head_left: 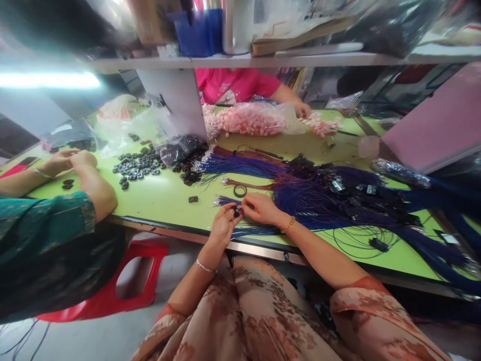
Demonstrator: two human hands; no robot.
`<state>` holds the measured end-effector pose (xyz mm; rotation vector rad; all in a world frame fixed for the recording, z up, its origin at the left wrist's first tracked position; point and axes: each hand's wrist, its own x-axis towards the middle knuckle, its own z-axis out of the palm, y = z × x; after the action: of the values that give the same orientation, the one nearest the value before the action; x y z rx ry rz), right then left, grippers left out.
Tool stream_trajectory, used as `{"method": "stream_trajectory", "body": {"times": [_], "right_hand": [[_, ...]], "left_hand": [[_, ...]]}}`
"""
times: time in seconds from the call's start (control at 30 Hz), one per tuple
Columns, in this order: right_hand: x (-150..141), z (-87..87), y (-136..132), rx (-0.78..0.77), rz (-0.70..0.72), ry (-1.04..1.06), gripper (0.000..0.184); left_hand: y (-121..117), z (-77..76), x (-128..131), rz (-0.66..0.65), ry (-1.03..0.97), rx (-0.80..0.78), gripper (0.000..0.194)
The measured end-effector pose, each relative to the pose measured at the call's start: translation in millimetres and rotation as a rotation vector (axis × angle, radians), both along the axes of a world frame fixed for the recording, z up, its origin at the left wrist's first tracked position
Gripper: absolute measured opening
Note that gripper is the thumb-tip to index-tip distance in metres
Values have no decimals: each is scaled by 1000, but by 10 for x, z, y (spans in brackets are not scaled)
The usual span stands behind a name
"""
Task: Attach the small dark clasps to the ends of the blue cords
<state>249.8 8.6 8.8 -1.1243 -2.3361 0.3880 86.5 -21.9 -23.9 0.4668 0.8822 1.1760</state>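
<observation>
My left hand [224, 222] and my right hand [261, 208] meet at the near edge of the green table [165, 193]. Both pinch a small black connector [236, 211] between their fingertips. Thin blue wires [225, 201] with bare ends run from the connector area to the left. A large tangle of blue and purple wire harnesses [330, 195] lies just right of my right hand. One loose black connector [193, 199] sits on the table left of my hands, and a dark ring [240, 190] lies just beyond them.
A heap of black connectors [137, 165] lies at the left. A person in a green sleeve [48, 215] works there, above a red stool [112, 291]. Across the table a person in pink [236, 85] handles a bag of pink parts [251, 120]. A shelf [240, 61] hangs overhead.
</observation>
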Motion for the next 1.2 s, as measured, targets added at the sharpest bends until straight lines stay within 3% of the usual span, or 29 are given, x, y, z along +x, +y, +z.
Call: {"method": "stream_trajectory", "body": {"times": [0.37,0.63,0.93,1.2], "right_hand": [[-24,2,3,21,-45,-94,23],[-7,-42,6,-65,-37,-42,25],[1,-22,1,-5,51,-67,16],[-4,-23,-22,-36,-2,-120,15]], "left_hand": [[-21,8,16,10,17,37,26],[-67,22,78,32,110,85,32],[-50,24,65,-8,103,34,33],[-54,2,101,11,159,21,35]]}}
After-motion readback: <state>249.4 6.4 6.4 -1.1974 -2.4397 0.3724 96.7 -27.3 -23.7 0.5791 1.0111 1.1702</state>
